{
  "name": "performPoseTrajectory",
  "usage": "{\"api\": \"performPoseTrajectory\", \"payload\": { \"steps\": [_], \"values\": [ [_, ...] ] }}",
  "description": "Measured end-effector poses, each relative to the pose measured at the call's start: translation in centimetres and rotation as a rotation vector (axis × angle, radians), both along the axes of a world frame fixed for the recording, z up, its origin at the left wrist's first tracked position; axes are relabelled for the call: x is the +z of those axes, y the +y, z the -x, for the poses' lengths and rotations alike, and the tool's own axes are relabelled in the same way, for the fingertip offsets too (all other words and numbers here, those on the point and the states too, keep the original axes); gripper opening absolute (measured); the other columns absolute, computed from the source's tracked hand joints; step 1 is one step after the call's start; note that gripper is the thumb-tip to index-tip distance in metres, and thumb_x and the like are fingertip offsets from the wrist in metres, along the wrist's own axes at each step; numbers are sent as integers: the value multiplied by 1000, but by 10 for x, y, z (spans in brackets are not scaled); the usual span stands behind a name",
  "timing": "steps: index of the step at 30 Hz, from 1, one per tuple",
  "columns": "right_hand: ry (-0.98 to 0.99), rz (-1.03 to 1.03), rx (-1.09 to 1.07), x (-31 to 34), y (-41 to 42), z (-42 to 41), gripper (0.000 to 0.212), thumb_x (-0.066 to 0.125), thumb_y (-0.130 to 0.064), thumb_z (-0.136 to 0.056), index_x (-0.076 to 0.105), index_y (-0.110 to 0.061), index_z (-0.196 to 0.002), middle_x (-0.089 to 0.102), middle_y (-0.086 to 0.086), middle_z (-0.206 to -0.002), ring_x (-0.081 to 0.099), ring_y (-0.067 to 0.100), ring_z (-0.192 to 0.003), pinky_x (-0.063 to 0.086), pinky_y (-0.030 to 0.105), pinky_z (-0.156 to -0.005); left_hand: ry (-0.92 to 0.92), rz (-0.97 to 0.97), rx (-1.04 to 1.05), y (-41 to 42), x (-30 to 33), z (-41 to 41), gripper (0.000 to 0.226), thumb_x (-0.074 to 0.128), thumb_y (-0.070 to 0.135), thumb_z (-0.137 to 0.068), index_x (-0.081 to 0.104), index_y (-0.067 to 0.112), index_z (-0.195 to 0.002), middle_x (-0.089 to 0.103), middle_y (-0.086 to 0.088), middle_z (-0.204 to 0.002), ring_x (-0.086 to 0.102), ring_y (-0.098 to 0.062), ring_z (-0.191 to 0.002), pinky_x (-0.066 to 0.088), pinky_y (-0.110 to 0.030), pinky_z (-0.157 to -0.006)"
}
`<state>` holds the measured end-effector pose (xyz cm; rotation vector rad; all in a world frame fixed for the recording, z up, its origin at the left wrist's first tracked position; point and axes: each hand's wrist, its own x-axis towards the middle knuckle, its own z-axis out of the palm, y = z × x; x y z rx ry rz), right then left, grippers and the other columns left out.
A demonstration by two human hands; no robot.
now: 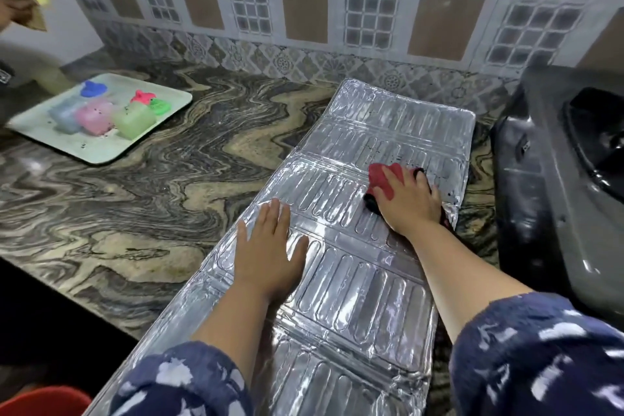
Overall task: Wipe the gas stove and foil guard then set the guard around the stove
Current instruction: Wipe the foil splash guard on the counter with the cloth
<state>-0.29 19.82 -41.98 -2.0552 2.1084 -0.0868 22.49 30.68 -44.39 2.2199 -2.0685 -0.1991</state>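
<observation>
The silver foil guard (354, 280) lies flat and unfolded on the marble counter, running from the near edge toward the wall. My left hand (270, 246) rests flat on its middle panel with the fingers spread, holding nothing. My right hand (410, 203) presses a red and black cloth (383, 179) onto the guard near its right edge. Dark specks dot the foil just beyond the cloth. The black gas stove (560, 186) stands at the right, only partly in view.
A pale tray (101, 152) with blue, pink and green containers and coloured lids sits at the back left. Another person's hand (15, 8) holds something at the far left. The patterned counter (152, 196) stretches between tray and guard. A tiled wall stands behind.
</observation>
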Motion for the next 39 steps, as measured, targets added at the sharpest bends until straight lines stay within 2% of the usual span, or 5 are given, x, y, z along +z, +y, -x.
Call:
{"api": "performPoseTrajectory", "payload": {
  "steps": [4,10,18,29,39],
  "values": [
    [-11,-5,102,1,17,-5,56,22,-51,-96,11,-36,-150,7,-6,-161,6,25,-148,5,46,-119,-13,-44,-13,3,5,-14,86,-3,67,-78,-3,26,-154,-8,6,-162,-9,-13,-149,-4,-48,-120],
    [-194,68,169,4,32,-4,45,34,-38,-99,32,-37,-144,17,-8,-159,17,21,-146,10,40,-119,-33,-35,54,-18,44,18,65,41,49,-82,35,17,-139,21,-3,-156,17,-19,-145,10,-52,-117],
    [12,63,-150,-4,30,14,58,21,-57,-93,11,-41,-148,-3,15,-160,5,38,-146,-7,50,-118,55,-21,-36,-67,9,76,74,18,62,-92,0,26,-154,-12,4,-161,-16,-13,-148,-10,-54,-117],
    [43,-12,-360,-4,-65,19,60,20,-57,-93,6,-39,-149,-4,21,-159,-3,45,-144,-7,56,-116,70,71,-36,-66,5,75,77,13,65,-89,-3,27,-154,-13,6,-161,-18,-10,-147,-10,-51,-118],
    [-66,-24,253,0,-74,-36,50,19,-51,-97,14,-45,-147,0,-1,-162,-2,30,-148,-5,44,-120,71,86,-8,-71,2,76,77,16,65,-89,0,26,-154,-12,6,-161,-16,-9,-147,-11,-50,-118]
  ]
}}
